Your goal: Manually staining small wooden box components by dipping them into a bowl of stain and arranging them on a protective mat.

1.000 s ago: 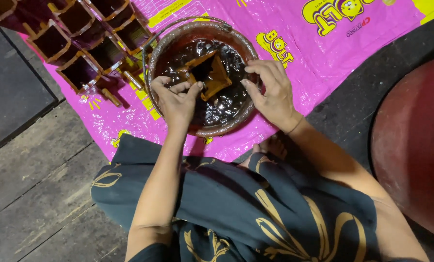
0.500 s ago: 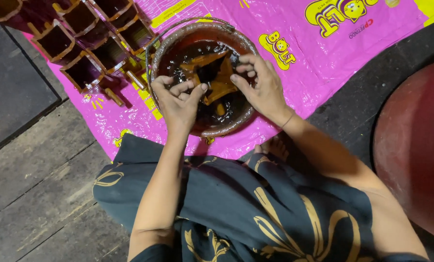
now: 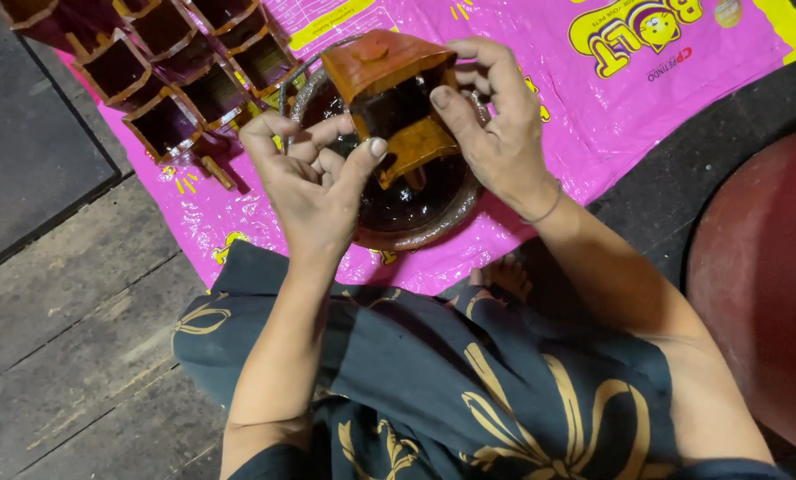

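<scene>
Pink plastic sheet [image 3: 594,107] over a dark wooden floor.
Top centre: left hand [image 3: 313,182] and right hand [image 3: 496,124] together grip an orange-brown box [image 3: 385,84] above a bowl [image 3: 416,233] of dark liquid.

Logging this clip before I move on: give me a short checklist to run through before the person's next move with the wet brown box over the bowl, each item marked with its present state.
1. Both hands on the box: ok. Left hand and right hand pinch the wet brown box from either side.
2. Box lifted out of the liquid: ok. It hangs above the dark liquid in the bowl.
3. Drips fall into the bowl: ok. The box is over it.
4. Box fully drained: cannot tell.
5. Sheet under the bowl: ok. The pink plastic sheet lies beneath.
6. Room among the finished boxes: cannot tell; the row runs out of view.
</scene>
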